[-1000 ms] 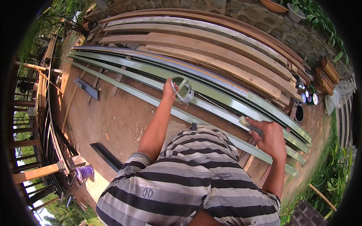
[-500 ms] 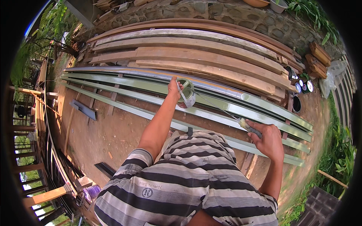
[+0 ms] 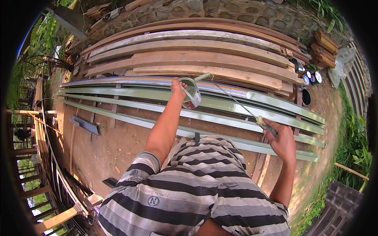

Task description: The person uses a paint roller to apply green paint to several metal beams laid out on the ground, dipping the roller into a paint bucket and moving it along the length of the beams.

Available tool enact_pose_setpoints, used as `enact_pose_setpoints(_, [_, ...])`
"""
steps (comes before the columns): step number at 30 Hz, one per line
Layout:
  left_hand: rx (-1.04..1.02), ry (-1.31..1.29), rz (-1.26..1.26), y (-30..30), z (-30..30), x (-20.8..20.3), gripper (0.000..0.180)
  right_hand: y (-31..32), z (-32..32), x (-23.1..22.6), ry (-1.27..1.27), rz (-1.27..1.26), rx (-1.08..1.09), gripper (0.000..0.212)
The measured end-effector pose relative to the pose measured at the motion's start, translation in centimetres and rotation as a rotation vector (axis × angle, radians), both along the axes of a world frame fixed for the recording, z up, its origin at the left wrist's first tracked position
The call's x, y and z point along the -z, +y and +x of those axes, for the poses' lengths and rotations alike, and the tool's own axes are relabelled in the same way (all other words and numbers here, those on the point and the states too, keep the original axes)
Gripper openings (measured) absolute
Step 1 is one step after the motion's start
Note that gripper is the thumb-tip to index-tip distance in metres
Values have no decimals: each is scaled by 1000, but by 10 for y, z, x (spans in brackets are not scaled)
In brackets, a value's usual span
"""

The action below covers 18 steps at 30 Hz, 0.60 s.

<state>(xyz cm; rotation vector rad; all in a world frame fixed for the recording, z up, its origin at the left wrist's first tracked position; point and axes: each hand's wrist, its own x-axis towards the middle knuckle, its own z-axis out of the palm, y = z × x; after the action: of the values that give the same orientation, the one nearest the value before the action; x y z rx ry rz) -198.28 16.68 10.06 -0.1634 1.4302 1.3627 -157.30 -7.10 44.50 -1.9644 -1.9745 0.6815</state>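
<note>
My left hand (image 3: 178, 89) grips the rim of a paint can (image 3: 190, 97), which is tilted and has green paint inside. In my right hand (image 3: 280, 138) is the handle of a long-wired paint roller (image 3: 235, 100). Its small green roller head (image 3: 203, 76) sits just beyond the can's rim, over the metal beams. Beneath the can run long metal beams, among them a green-painted one (image 3: 153, 93). The farthest, a silver beam (image 3: 236, 92), bears an orange-brown streak and a patch of wet-looking green near its right part.
Long wooden planks (image 3: 189, 57) lie stacked beyond the beams, before a stone wall (image 3: 252, 17). Open cans (image 3: 306, 96) stand at the right end, near a pile of wood pieces (image 3: 325, 49). A short grey metal piece (image 3: 84, 124) lies on the dirt at left.
The roller head has come up out of the can and now lies past its far right side. Both hands have shifted slightly; the can is still held.
</note>
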Motion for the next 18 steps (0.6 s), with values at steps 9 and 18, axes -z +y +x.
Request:
enact_pose_setpoints(9, [-64,-157,14,-49,-33,-4,36,56,15,132,-108,-77,191,39])
enact_pose_setpoints(18, [-244,-82,-75,-197,-89,1,33,98,53,311,-264,-230,324,36])
